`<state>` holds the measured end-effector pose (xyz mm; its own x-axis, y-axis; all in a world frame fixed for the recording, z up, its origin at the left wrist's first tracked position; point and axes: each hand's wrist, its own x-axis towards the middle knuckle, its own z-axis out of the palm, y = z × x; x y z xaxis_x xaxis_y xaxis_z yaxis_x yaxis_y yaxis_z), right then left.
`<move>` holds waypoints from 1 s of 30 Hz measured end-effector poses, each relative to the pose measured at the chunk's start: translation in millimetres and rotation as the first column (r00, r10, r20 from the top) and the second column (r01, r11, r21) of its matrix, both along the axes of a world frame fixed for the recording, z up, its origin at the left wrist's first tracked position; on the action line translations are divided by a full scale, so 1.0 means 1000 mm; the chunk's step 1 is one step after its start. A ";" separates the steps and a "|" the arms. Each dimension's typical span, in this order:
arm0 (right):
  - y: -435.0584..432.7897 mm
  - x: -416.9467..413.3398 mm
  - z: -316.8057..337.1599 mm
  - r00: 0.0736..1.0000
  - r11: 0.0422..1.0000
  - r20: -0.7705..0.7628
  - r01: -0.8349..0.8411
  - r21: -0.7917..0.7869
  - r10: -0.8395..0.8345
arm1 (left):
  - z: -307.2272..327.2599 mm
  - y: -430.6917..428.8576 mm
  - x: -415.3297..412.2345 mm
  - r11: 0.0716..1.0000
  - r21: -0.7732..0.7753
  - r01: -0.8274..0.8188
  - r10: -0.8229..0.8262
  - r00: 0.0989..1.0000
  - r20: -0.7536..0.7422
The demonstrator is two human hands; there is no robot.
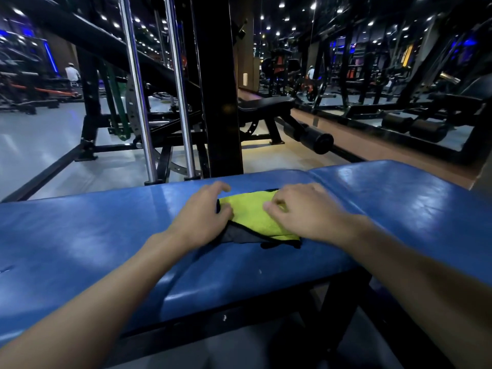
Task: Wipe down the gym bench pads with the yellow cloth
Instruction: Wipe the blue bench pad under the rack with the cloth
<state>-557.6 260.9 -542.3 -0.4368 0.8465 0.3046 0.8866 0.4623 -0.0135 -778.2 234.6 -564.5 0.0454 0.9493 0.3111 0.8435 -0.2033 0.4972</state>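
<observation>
Yellow cloth (250, 217), blue pad (80, 235) — hands (202, 219) pinching it

It is dim around me. Small white ceiling spotlights (282, 5) burn as hard dots far above my fingers (215, 188), and blue strip lights (50, 58) glow off to their left. Pale glare streaks the glossy blue table (80, 230) on either side of them and the chrome rods (138, 102) beyond. Soft shadow pools under my wrists. Straight lines bow at the edges, and the far machines (372, 75) look soft.
</observation>
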 end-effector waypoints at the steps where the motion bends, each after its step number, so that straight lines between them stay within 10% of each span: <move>1: 0.003 -0.005 0.001 1.000 1.000 -0.009 0.017 0.017 -0.017 | -0.002 -0.001 -0.005 1.000 -0.021 -0.012 0.012 0.999 -0.035; 3: 0.010 -0.016 0.002 0.997 0.999 -0.081 -0.013 0.039 0.016 | 0.001 -0.002 -0.014 0.999 -0.035 -0.017 0.016 1.000 -0.016; 9: 0.021 -0.013 0.011 0.987 0.841 0.084 -0.069 -0.537 0.135 | -0.004 -0.019 -0.019 0.978 -0.198 0.069 -0.074 0.997 -0.017; 15: 0.010 0.013 0.027 0.989 0.800 0.013 -0.110 -0.589 0.146 | -0.007 -0.023 0.001 0.995 -0.088 0.050 -0.044 0.997 0.063; 25: 0.011 0.024 0.027 0.884 0.978 -0.433 -0.207 -0.028 0.175 | 0.011 -0.017 0.019 0.987 -0.070 0.148 -0.141 0.985 0.100; 30: 0.008 0.032 0.050 0.777 0.951 -0.570 -0.119 0.284 0.267 | 0.046 -0.002 0.016 0.891 0.441 0.110 -0.120 0.993 -0.006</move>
